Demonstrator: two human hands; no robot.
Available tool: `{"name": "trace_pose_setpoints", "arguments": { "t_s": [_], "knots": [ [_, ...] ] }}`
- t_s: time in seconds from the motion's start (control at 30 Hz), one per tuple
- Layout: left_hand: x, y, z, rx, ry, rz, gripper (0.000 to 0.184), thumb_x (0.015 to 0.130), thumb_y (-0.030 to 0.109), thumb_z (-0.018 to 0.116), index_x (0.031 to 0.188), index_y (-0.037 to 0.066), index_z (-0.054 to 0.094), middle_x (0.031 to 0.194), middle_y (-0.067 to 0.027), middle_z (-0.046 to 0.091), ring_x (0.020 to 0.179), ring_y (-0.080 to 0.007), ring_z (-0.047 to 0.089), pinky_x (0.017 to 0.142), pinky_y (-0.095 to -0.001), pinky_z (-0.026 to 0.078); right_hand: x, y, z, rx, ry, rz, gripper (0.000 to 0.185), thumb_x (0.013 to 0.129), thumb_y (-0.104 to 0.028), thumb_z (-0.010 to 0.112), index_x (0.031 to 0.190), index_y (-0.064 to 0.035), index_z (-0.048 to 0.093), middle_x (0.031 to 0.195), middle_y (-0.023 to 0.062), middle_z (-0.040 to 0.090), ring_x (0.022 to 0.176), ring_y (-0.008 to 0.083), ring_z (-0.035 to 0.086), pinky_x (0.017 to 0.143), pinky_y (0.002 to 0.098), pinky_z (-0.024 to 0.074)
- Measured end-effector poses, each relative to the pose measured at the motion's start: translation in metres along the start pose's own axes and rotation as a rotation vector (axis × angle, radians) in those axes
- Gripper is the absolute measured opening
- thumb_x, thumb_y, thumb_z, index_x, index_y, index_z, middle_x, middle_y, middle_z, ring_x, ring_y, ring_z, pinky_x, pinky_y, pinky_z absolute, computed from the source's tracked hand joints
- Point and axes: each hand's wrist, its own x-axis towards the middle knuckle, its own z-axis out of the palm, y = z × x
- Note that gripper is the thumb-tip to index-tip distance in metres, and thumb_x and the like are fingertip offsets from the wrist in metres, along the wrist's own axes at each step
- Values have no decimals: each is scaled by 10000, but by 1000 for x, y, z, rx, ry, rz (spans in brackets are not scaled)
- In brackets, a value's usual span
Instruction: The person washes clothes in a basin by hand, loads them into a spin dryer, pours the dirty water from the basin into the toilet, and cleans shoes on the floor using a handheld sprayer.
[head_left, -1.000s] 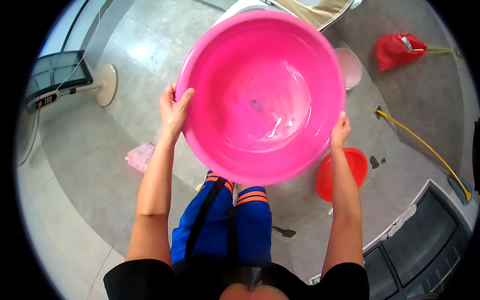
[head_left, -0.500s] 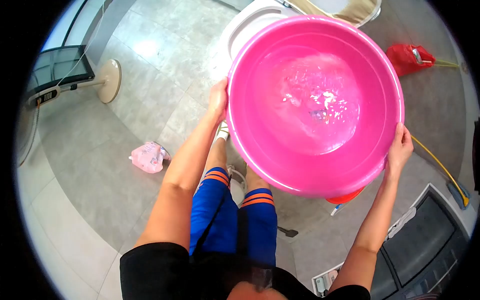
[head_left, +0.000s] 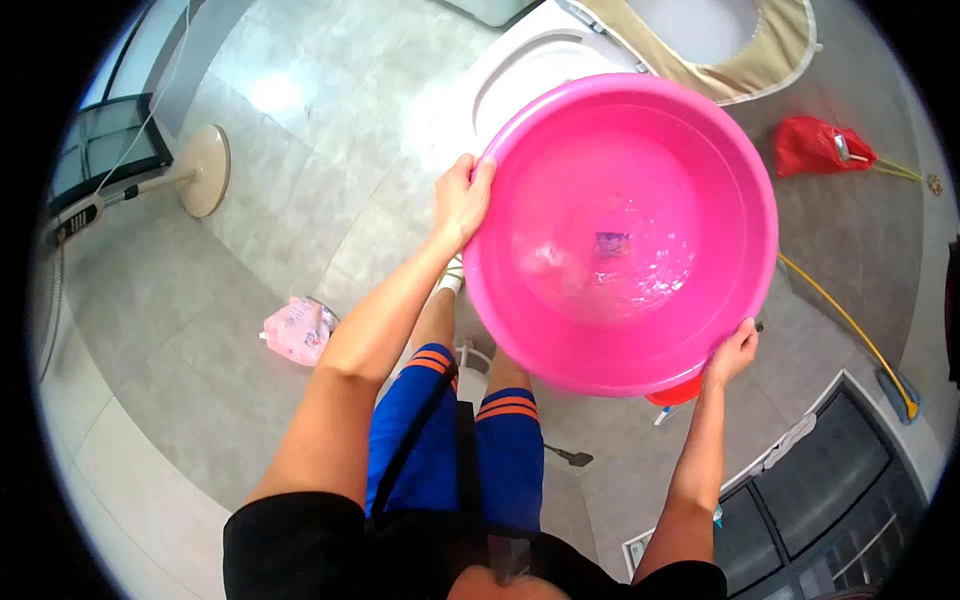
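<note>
A large round pink basin (head_left: 620, 350) is held up in front of me, with some clear water in it. A small dark printed label (head_left: 612, 245) shows at its bottom through the water. My left hand (head_left: 463, 203) grips the rim on the left side, thumb over the edge. On the lower right, my right hand (head_left: 733, 352) is closed around the rim, its fingers partly hidden under the basin. Part of a red object (head_left: 675, 391) shows below the basin's near edge.
Beyond the basin stands a white base (head_left: 530, 75) with a beige-rimmed piece (head_left: 720, 78). A red bag (head_left: 815, 146) and a yellow-handled tool (head_left: 850, 320) are at right. A pink bag (head_left: 300, 331) lies on the floor at left, near a round stand base (head_left: 206, 170).
The basin has shifted slightly left and nearer to me. My right hand has moved down and left with the rim. The water's ripples have changed, and the label shows more clearly.
</note>
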Motion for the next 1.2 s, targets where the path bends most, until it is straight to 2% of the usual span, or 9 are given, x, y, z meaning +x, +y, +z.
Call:
{"name": "trace_pose_setpoints", "arguments": {
  "t_s": [0.27, 0.3, 0.37, 0.5, 0.57, 0.67, 0.77, 1.07, 1.2],
  "knots": [
    [52, -61, 37, -152, -46, -105, 475, 898, 395, 474, 791, -46, 615, 718, -227, 610, 671, -333, 597, 661, -406, 452, 11, -102, -16, 9, -120, -64, 398, 951, -312, 531, 1152, 31, 559, 929, 111, 651, 819, 151, 600, 723, 274, 474],
    [56, -63, 40, -148, -67, -142, 484, 899, 400, 466, 791, -47, 618, 722, -234, 610, 688, -344, 601, 672, -414, 451, 14, -117, -16, -15, -157, -86, 420, 949, -286, 538, 1241, 15, 517, 926, 121, 655, 802, 146, 613, 695, 263, 482],
    [63, -67, 46, -142, -109, -214, 503, 900, 410, 450, 790, -49, 624, 731, -247, 610, 721, -366, 608, 695, -431, 449, 22, -144, -12, -88, -225, -184, 434, 951, -274, 530, 1280, 7, 499, 970, 135, 661, 824, 147, 620, 708, 270, 486],
    [74, -78, 62, -150, -157, -245, 455, 895, 406, 449, 951, -4, 637, 843, -234, 639, 823, -369, 618, 763, -428, 455, 61, -173, 1, -316, -331, -344, 457, 948, -255, 525, 1324, -1, 471, 1066, 159, 660, 887, 149, 630, 755, 282, 488],
    [75, -89, 79, -249, -91, -234, 455, 891, 406, 451, 1061, 22, 626, 947, -230, 652, 903, -367, 622, 815, -412, 465, 89, -190, 8, -393, -394, -352, 451, 941, -254, 532, 1307, 5, 486, 1081, 159, 659, 907, 151, 629, 777, 281, 482],
    [76, -94, 82, -161, -187, -238, 466, 887, 393, 453, 1188, 60, 578, 1087, -218, 632, 1026, -352, 601, 902, -390, 455, 116, -215, 24, -490, -465, -379, 446, 931, -261, 544, 1277, 18, 512, 1049, 173, 668, 926, 162, 628, 800, 283, 475],
    [73, -106, 88, -205, -223, -297, 463, 883, 383, 451, 1193, 66, 583, 1121, -209, 622, 1081, -343, 580, 945, -377, 439, 139, -238, 42, -600, -556, -405, 442, 928, -266, 543, 1262, 23, 526, 1051, 193, 662, 954, 177, 622, 830, 298, 467],
    [68, -127, 88, -211, -336, -420, 435, 862, 366, 458, 1140, 71, 618, 1107, -197, 624, 1066, -361, 575, 934, -401, 439, 158, -314, 107, -848, -707, -504, 464, 903, -253, 553, 1230, 75, 526, 1125, 249, 619, 1065, 233, 601, 911, 313, 431],
    [62, -139, 91, -172, -469, -440, 441, 859, 372, 464, 1141, 70, 618, 1118, -200, 619, 1069, -362, 574, 941, -405, 434, 184, -331, 134, -920, -794, -516, 454, 892, -244, 541, 1226, 63, 534, 1135, 233, 620, 1079, 241, 593, 902, 315, 432]
  ]
}}
